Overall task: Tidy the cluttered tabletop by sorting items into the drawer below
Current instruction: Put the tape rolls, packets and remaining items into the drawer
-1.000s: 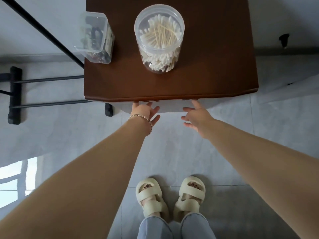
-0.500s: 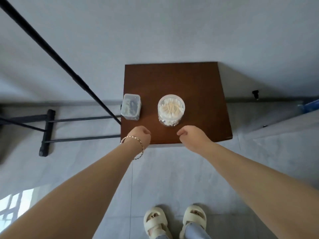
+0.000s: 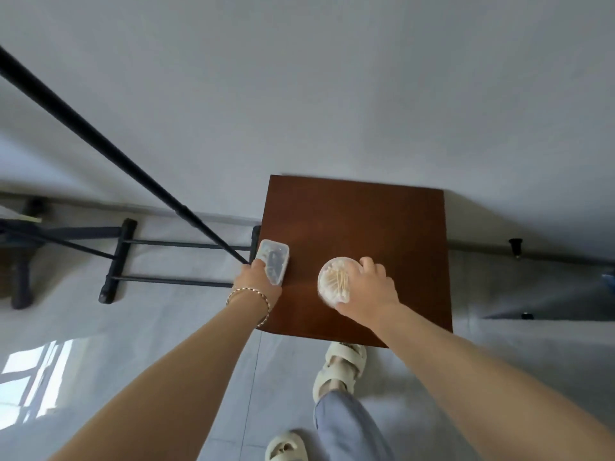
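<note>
Your left hand [image 3: 254, 279] is curling its fingers round the small clear box [image 3: 277, 261] at the left edge of the brown table [image 3: 366, 211]. Your right hand [image 3: 371, 289] is gripping the round jar of cotton swabs [image 3: 332, 280] near the table's middle.

Single view: wide-angle camera worn on the head. It looks steeply down and slightly forward from standing height. The square dark-brown wooden tabletop [image 3: 359, 221] sits right of centre, near enough that the left hand [image 3: 254, 277] and right hand [image 3: 369, 287] reach it. The plain grey wall [image 3: 332, 94] fills the upper half. The pale tiled floor [image 3: 166, 327] and cream strapped sandals [image 3: 342, 364] lie at the bottom.
</note>
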